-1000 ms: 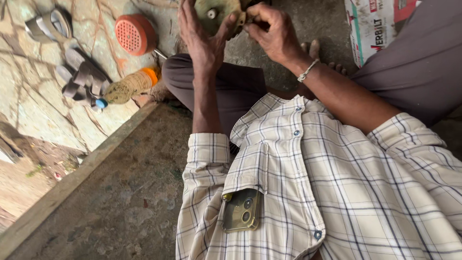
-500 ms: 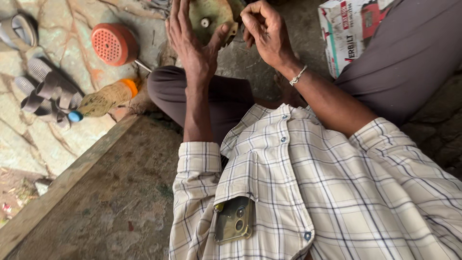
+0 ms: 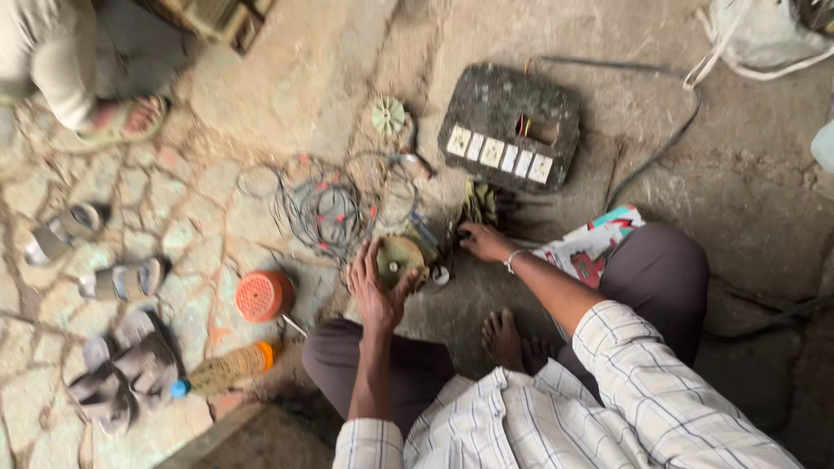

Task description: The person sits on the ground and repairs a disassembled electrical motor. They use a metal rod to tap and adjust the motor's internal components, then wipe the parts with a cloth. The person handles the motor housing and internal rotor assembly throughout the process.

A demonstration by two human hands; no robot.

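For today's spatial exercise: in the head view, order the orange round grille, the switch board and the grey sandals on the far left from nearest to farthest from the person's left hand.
From the left hand:
1. Orange round grille, just to its left on the ground.
2. Switch board, up and to the right, beyond the wire coil.
3. Grey sandals, at the far left edge.

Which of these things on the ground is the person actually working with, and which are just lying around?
In hand:
- left hand holds a round greenish metal part
- right hand reaches to a dark bundle on the ground
- coils of wire close by

Lying about:
- sandals
- orange round cover
- plastic bottle
- switch board
- small fan wheel
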